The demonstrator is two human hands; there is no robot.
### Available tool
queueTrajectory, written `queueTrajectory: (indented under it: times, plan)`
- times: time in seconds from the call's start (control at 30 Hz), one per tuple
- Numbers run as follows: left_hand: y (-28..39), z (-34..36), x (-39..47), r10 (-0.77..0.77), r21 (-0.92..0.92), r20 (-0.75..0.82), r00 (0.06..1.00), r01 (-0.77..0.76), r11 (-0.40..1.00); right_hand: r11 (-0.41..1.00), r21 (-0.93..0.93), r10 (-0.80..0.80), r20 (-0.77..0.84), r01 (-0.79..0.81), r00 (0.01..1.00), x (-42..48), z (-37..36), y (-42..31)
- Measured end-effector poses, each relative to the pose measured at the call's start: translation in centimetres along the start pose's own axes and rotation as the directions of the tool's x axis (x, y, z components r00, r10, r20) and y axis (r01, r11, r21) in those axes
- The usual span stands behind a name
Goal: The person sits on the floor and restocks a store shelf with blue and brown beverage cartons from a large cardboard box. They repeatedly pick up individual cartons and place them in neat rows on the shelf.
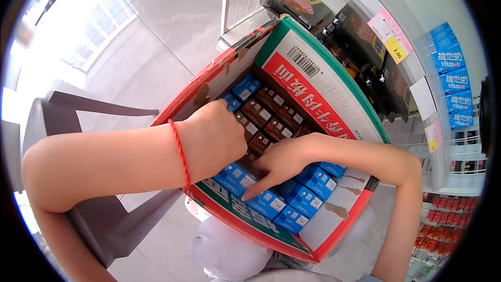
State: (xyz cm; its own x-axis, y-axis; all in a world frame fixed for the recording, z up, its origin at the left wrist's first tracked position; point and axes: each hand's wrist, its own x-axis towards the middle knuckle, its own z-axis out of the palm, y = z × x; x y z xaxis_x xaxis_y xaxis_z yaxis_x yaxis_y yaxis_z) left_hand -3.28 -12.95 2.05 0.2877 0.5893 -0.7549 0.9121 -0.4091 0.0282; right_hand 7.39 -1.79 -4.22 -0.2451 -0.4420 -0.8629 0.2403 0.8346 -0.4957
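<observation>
An open cardboard box [299, 92] with green, red and white flaps stands before me, bearing writing. Dark brown drink cartons [270, 98] are packed upright inside, with blue cartons [309, 201] at the near side and blue cartons [247, 87] in the far left corner. My left hand [215, 137], a red cord on its wrist, reaches over the left flap with its fingers curled down, hidden behind the hand. My right hand [287, 156] is lower in the box; its thumb lies over a blue carton and its fingertips are hidden among the cartons. What either hand grips cannot be made out.
A grey plastic stool [98, 219] stands at left on the tiled floor [164, 19]. Shelves at right hold black packaged trays [364, 35], a price tag [391, 35] and blue Vitasoy cartons [456, 80]. Red packets [446, 215] hang lower right. A white rounded thing [231, 246] lies below the box.
</observation>
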Motion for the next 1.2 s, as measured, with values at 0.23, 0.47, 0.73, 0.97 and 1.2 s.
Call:
queueTrajectory:
  times: [0.23, 0.47, 0.73, 0.97, 1.2]
  plan:
    - [-0.3, 0.4, 1.1, 0.105, 0.012, -0.068, 0.992, -0.104, 0.995, 0.989, 0.050, -0.136, -0.050, 0.138, 0.989, 0.1, -1.2, 2.4]
    - [-0.1, 2.3, 2.4, 0.052, -0.023, -0.281, 0.958, -0.060, 0.998, 0.971, 0.148, -0.170, -0.111, 0.186, 0.979, -0.8, -1.8, 3.1]
    - [-0.7, 1.5, 1.5, -0.111, -0.080, -0.226, 0.968, 0.095, 0.992, 0.980, 0.000, -0.162, -0.573, 0.198, 0.804, -1.0, 0.0, 1.3]
    - [-1.3, 0.3, 0.5, -0.043, -0.071, -0.004, 0.999, 0.043, 0.997, 0.990, 0.068, -0.064, -0.549, 0.121, 0.833, -3.2, -0.6, 0.8]
    - [-2.0, 0.6, 0.4, 0.015, -0.140, -0.029, 0.999, -0.019, 0.990, 0.942, 0.079, -0.194, -0.665, 0.326, 0.721, -5.0, 0.8, -1.3]
